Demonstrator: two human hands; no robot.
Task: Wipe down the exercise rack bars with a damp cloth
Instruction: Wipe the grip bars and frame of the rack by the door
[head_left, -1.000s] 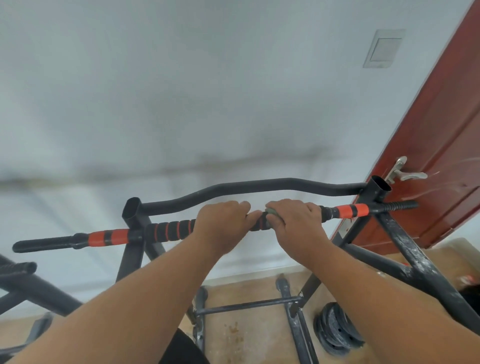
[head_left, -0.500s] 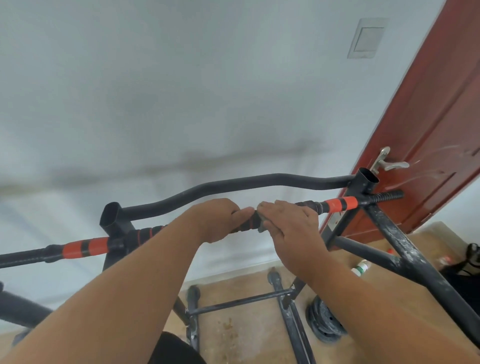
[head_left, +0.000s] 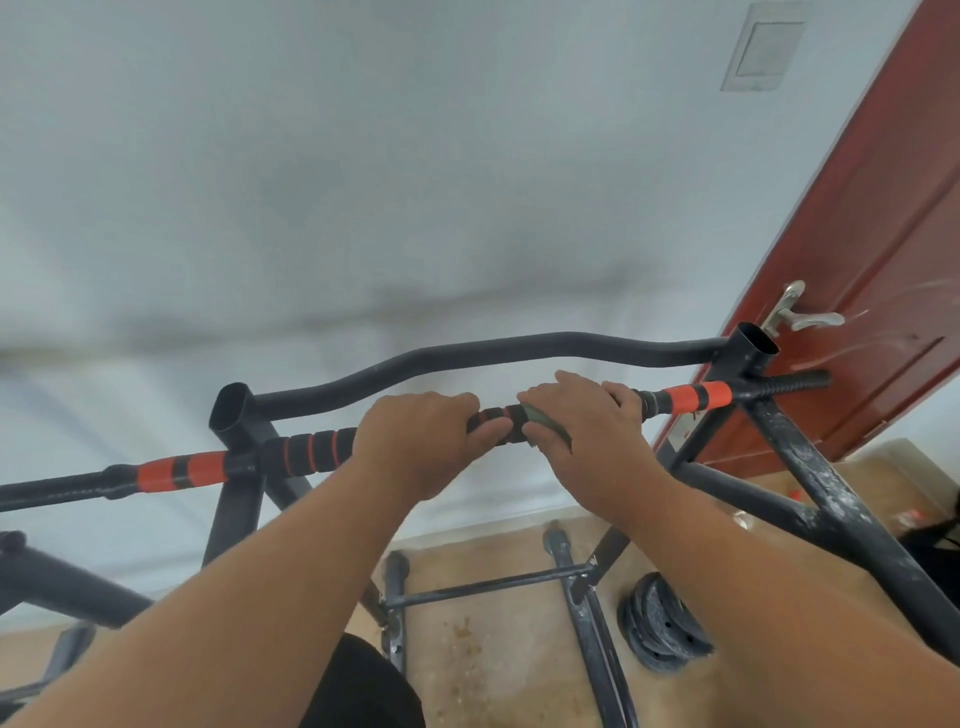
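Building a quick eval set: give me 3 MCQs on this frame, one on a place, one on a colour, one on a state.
1. Where do the weight plates lie?
A. on the floor by the rack's right leg
B. hung on the curved bar
C. against the door

2. What colour are the bands on the grip bar?
A. blue
B. orange
C. yellow

3. What is the right hand doing?
A. hanging free
B. pressing the wall
C. gripping a cloth around the bar

Key: 1 A, the plates sit stacked on the brown floor at lower right. 2 B, orange rings alternate with black foam. 3 C, its fingers curl over the bar with greenish cloth showing under them; the left hand grips bare foam beside it.
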